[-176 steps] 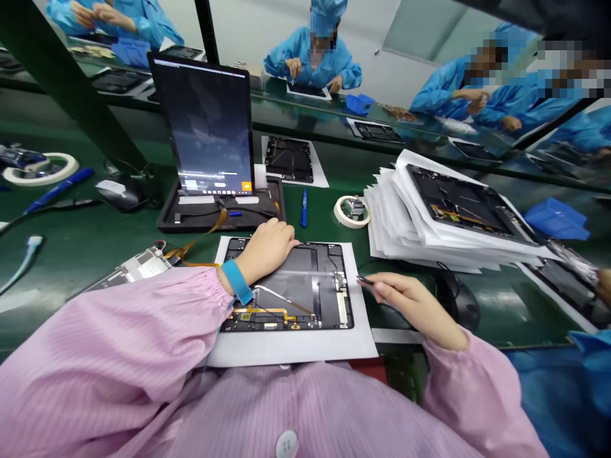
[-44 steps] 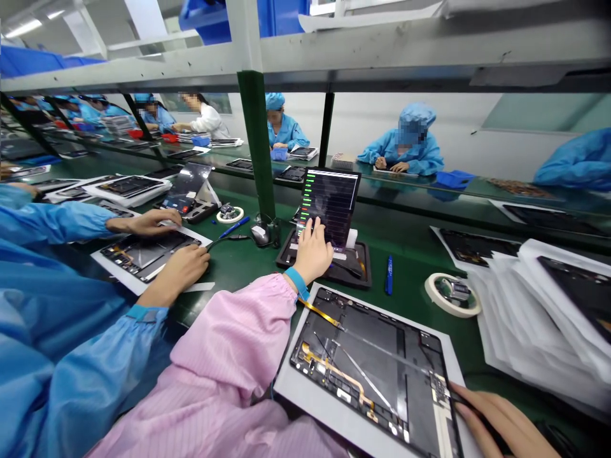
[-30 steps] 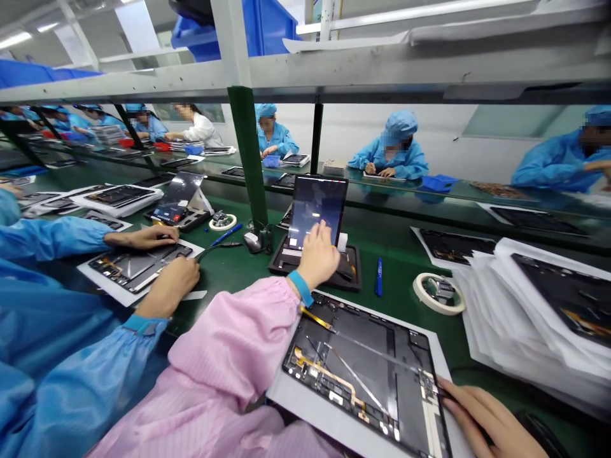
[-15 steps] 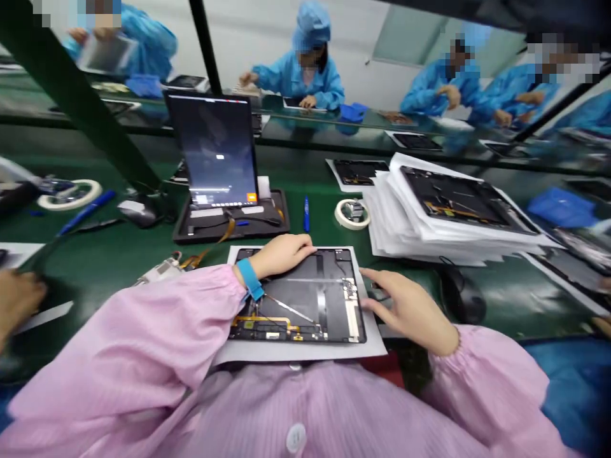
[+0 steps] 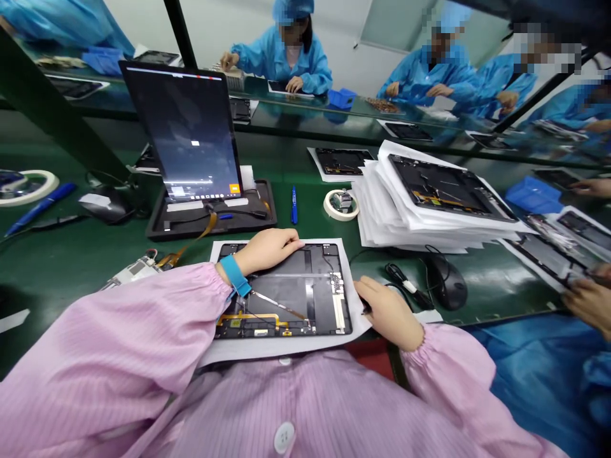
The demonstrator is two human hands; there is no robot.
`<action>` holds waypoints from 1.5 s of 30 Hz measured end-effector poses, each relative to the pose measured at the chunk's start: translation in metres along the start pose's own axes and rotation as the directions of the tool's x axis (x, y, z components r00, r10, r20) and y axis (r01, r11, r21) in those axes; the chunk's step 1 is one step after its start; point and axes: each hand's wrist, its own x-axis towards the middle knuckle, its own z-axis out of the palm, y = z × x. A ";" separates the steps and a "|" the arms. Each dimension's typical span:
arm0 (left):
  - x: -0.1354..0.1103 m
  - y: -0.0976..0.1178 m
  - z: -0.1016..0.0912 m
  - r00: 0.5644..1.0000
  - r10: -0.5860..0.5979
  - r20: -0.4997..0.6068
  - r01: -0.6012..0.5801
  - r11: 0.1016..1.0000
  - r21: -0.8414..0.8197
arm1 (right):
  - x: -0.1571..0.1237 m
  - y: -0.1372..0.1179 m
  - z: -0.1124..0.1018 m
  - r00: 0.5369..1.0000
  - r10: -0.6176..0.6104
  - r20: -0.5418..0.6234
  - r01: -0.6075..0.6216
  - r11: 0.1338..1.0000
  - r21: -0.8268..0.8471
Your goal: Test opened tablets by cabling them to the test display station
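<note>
An opened tablet housing [image 5: 286,292], black inside with ribbon cables and a small circuit board, lies on a sheet of white paper [image 5: 267,350] before me. My left hand [image 5: 270,250], with a blue wrist strap [image 5: 235,275] at its wrist, lies across the upper part of the housing, fingers stretched toward its far edge. Just right of the housing is my right hand [image 5: 384,308], its fingers curled closed over the paper's edge. Something small and dark shows at its fingertips, too hidden to name.
A lit screen [image 5: 191,133] stands on a black tray [image 5: 157,222]. Around it are a blue pen [image 5: 294,207], a tape roll [image 5: 340,205] and a black mouse [image 5: 446,283]. At right, paper sheets [image 5: 391,222] bear another housing [image 5: 449,187]. A co-worker's hand [image 5: 589,299] is far right.
The fingers of my right hand, spread beside the housing before, have closed. My left hand stays on the housing. The whole view has shifted, showing more of the right side.
</note>
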 end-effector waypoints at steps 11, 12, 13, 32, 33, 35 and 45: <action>0.000 0.001 0.000 1.000 -0.007 -0.008 0.007 1.000 -0.004 | 0.012 -0.004 -0.005 0.947 0.319 0.034 -0.251 0.672 0.697; 0.000 0.001 0.000 1.000 -0.006 -0.006 0.006 1.000 -0.002 | 0.015 -0.005 -0.003 0.946 0.318 0.068 -0.268 0.645 0.715; 0.000 0.000 0.000 1.000 -0.005 -0.005 0.005 1.000 0.000 | 0.017 -0.006 -0.002 0.946 0.314 0.084 -0.274 0.633 0.724; -0.001 0.002 -0.002 1.000 0.005 0.009 -0.005 1.000 0.012 | 0.006 -0.005 -0.009 0.965 0.252 -0.068 -0.224 0.933 0.281; -0.001 0.002 -0.002 1.000 0.005 0.011 -0.005 1.000 0.017 | 0.003 -0.008 -0.008 0.975 0.209 -0.082 -0.189 0.960 0.206; 0.000 0.003 -0.002 1.000 0.002 0.010 -0.003 1.000 0.029 | 0.000 -0.014 -0.002 0.986 0.127 -0.108 -0.125 0.992 0.026; -0.001 0.002 0.000 1.000 0.007 -0.003 -0.006 0.997 0.072 | 0.006 -0.022 -0.006 0.998 -0.038 -0.052 0.027 0.978 -0.208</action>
